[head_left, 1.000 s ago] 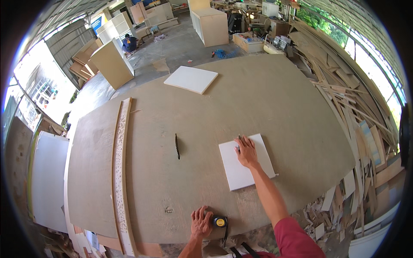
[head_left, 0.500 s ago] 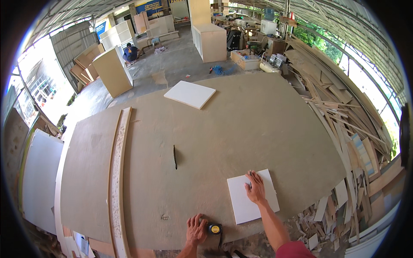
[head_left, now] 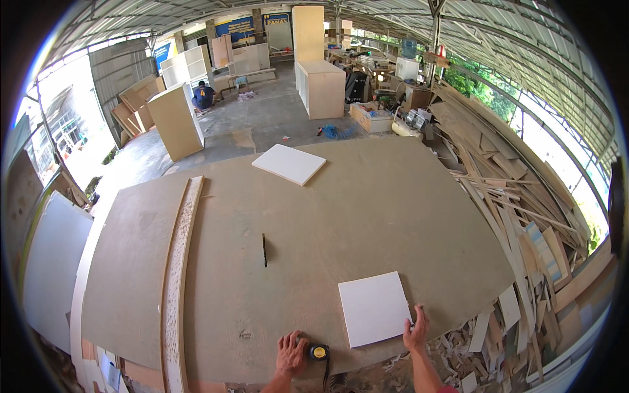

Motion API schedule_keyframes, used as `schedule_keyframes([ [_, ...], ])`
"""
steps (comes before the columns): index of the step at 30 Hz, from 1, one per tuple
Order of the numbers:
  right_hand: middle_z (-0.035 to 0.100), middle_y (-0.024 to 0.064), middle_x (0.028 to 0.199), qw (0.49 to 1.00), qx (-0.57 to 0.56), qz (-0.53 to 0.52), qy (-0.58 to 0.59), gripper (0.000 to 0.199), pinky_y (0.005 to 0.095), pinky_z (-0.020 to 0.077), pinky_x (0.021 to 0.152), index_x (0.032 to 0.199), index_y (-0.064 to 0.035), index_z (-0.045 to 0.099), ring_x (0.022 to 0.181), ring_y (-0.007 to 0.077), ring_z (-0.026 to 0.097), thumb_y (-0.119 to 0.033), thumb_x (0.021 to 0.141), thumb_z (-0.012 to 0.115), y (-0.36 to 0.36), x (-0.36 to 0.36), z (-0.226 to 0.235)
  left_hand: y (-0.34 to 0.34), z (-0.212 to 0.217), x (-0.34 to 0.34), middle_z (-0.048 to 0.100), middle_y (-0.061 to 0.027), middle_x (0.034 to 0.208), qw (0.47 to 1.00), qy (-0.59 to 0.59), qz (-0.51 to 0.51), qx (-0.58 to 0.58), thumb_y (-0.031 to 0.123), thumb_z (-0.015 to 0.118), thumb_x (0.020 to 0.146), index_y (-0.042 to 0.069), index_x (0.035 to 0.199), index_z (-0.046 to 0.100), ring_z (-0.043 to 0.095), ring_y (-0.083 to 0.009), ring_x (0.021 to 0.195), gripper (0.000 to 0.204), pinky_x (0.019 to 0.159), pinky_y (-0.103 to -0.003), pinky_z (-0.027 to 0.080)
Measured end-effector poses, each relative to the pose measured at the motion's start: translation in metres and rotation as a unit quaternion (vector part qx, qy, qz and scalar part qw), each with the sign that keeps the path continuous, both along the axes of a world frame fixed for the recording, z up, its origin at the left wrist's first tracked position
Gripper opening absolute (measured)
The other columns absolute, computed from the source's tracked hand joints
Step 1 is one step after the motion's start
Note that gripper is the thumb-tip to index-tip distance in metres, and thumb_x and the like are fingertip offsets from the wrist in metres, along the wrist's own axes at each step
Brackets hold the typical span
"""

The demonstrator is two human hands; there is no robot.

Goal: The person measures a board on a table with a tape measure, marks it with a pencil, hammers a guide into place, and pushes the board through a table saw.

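Observation:
My left hand (head_left: 291,354) rests on the large brown worktop (head_left: 314,223) near its front edge, fingers spread and slightly bent. Right beside it, close to the thumb side, stands a black tape measure (head_left: 319,352) with a yellow centre. A white square board (head_left: 373,309) lies flat on the worktop at the front right. My right hand (head_left: 415,331) is at that board's right edge, thumb and fingers bent toward each other. Something small and dark seems to sit between them, too small to name. Farther off lie a thin black rod-like piece (head_left: 265,250) and a second white board (head_left: 289,164).
A long narrow board with speckled filling (head_left: 178,281) crosses the worktop's left side. Wood offcuts (head_left: 501,190) pile up along the right. Cabinets (head_left: 175,123) stand beyond, where another person (head_left: 204,97) crouches on the floor. A white panel (head_left: 56,262) leans at left.
My right hand has moved off the top of the white square board to its right edge. The left hand stays by the tape measure. The view has tilted up a little.

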State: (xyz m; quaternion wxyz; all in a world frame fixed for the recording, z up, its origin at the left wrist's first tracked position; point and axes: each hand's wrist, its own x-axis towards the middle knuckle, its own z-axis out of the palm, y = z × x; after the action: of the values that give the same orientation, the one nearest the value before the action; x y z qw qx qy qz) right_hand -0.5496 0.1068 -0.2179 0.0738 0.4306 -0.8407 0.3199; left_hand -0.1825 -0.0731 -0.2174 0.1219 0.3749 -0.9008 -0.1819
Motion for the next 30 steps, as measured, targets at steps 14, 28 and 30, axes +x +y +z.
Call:
schedule_keyframes([
  [14, 0.065, 0.0144, 0.119, 0.933, -0.001, 0.359, 0.012, 0.059, 0.0413, 0.0451, 0.097, 0.128, -0.0041, 0.056, 0.108, 0.0336, 0.060, -0.028, 0.078, 0.077, -0.063, 0.207, 0.056, 0.018, 0.011, 0.024, 0.055, -0.0123, 0.112, 0.986, 0.156, -0.009, 0.055, 0.012, 0.055, 0.093, 0.007, 0.104, 0.056, 0.052, -0.0334, 0.109, 0.012, 0.092, -0.044, 0.039],
  [28, 0.070, 0.0134, 0.100, 0.788, -0.094, 0.404, -0.455, 0.045, 0.0331, 0.0543, 0.080, 0.111, -0.0016, 0.066, 0.088, 0.0208, 0.069, -0.022, 0.075, 0.083, -0.061, 0.438, 0.074, 0.085, 0.071, 0.200, 0.064, -0.0104, 0.100, 0.658, 0.597, 0.286, 0.358, 0.030, 0.051, 0.102, 0.005, 0.117, 0.058, 0.063, -0.0227, 0.090, 0.031, 0.080, -0.033, 0.051],
  [30, 0.069, 0.0143, 0.108, 0.826, -0.088, 0.420, -0.367, 0.046, 0.0368, 0.0524, 0.087, 0.116, -0.0025, 0.064, 0.096, 0.0255, 0.067, -0.023, 0.078, 0.080, -0.053, 0.481, 0.085, 0.097, 0.078, 0.234, 0.065, -0.0111, 0.099, 0.466, 0.686, 0.232, 0.508, 0.038, 0.045, 0.103, 0.004, 0.115, 0.059, 0.064, -0.0236, 0.092, 0.039, 0.081, -0.034, 0.053],
])
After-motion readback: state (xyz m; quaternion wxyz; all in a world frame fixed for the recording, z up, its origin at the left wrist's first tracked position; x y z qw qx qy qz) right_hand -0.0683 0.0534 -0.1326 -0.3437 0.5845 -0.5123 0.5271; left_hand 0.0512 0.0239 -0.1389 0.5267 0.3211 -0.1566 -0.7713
